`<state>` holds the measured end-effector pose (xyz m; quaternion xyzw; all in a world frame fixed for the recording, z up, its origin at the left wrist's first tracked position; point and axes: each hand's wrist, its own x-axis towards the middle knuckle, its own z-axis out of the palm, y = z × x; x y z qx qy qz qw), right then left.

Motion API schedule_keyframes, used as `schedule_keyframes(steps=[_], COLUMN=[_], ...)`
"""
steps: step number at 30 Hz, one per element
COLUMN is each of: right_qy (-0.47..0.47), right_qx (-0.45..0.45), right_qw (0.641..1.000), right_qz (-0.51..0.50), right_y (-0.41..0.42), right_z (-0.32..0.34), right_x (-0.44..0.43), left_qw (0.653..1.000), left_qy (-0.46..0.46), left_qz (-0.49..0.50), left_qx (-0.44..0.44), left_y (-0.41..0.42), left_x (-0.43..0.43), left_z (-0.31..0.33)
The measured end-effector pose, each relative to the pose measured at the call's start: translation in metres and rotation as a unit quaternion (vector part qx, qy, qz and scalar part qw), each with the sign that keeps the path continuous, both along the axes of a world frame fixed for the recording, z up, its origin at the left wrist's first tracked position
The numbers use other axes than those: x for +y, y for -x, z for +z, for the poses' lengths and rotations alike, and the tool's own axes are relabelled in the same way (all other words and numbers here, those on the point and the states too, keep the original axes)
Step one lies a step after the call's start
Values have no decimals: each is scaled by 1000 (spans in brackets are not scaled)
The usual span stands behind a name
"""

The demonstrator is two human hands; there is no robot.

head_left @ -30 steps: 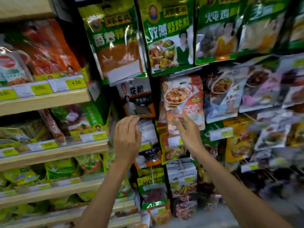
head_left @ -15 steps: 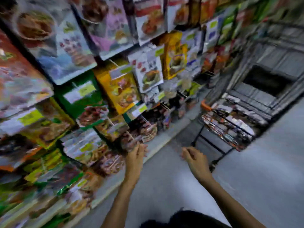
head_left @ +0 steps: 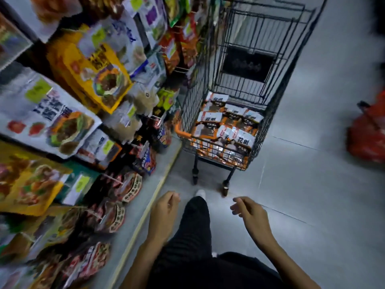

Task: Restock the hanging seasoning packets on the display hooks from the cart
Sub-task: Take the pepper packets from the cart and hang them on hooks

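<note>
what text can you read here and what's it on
"花椒": on the white and orange packets in the cart; the second character is soft
hanging packets on the display: large characters, too blurred to read
yellow-green tags: blurred
black panel on the cart: unreadable

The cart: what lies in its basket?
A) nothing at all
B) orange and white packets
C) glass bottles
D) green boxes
B: orange and white packets lie piled on the bottom of the cart, seen through its wire walls.
</note>
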<state>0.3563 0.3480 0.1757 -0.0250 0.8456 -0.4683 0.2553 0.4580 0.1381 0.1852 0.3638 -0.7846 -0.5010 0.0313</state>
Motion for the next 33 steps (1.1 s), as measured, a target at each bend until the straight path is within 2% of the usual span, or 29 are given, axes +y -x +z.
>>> schedule_keyframes(steps=[4,9,16,21,27,33], right_qy=[-13,-16,-38,-65,-131,-187], right_qx=[5,14,3,-40,-174,-263], right_qw=[997,985,971,966,948,909], right_qz=[-70,-170,-237,-245,-231,-263], right_y=[57,126,221,279,317,330], right_z=[-4,-4,-39,-95,-182,-240], right_x=[-16,-44,-77,-91,-102,-108], left_qw=[999,990,975,978,962,946], left_qy=[-6,49,70,38,1,-8], left_qz=[-46,-129,-211,-190,-188,-179], left_qx=[-7,4,-7,-82,-196,-270], left_y=[76,176,303,369,412,423], left_x=[-34,-79,-107,-98,-76,-67], left_z=[-9,-5,-22,-79,-174,-248])
